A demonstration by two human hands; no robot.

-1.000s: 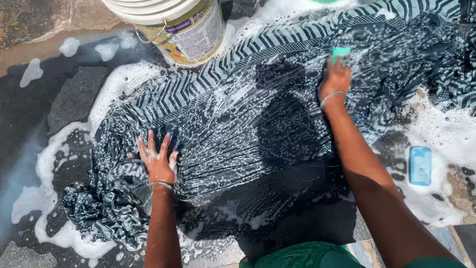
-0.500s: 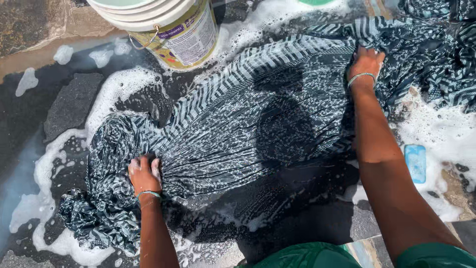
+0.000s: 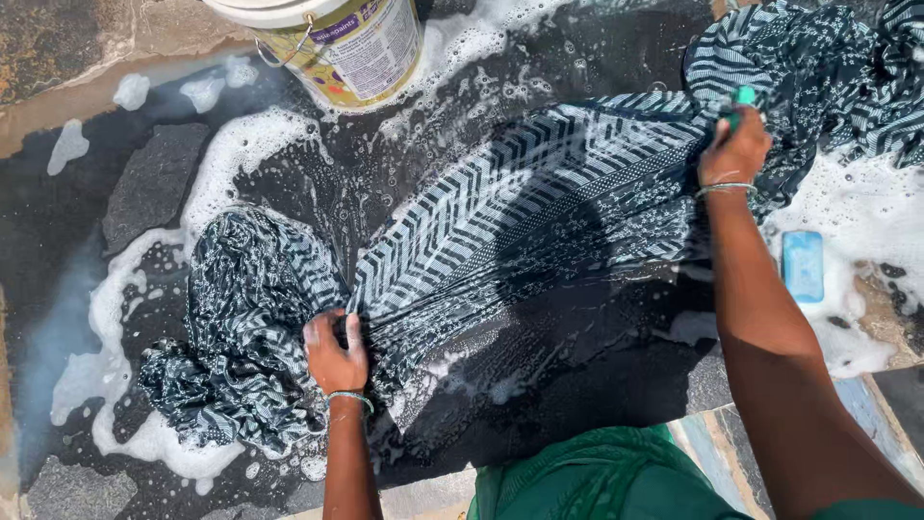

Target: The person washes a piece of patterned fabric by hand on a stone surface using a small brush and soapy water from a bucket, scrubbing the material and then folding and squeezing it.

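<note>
Bucket (image 3: 337, 43) top cut off; brush (image 3: 743, 98) mostly hidden in right hand (image 3: 733, 149).

Both arms are bare. Each wrist carries a thin bangle: left bangle (image 3: 348, 397), right bangle (image 3: 726, 189). A green garment (image 3: 597, 481) covers the lap.

I see one labelled container: a round plastic bucket (image 3: 337, 43) at the top edge, well beyond the fingers of my left hand (image 3: 335, 354) and far to the left of my right hand (image 3: 733, 149). Its rim is white, and its wrapped label (image 3: 371, 53) is yellow with a purple band and a pale printed panel. No signs or screens show.
</note>
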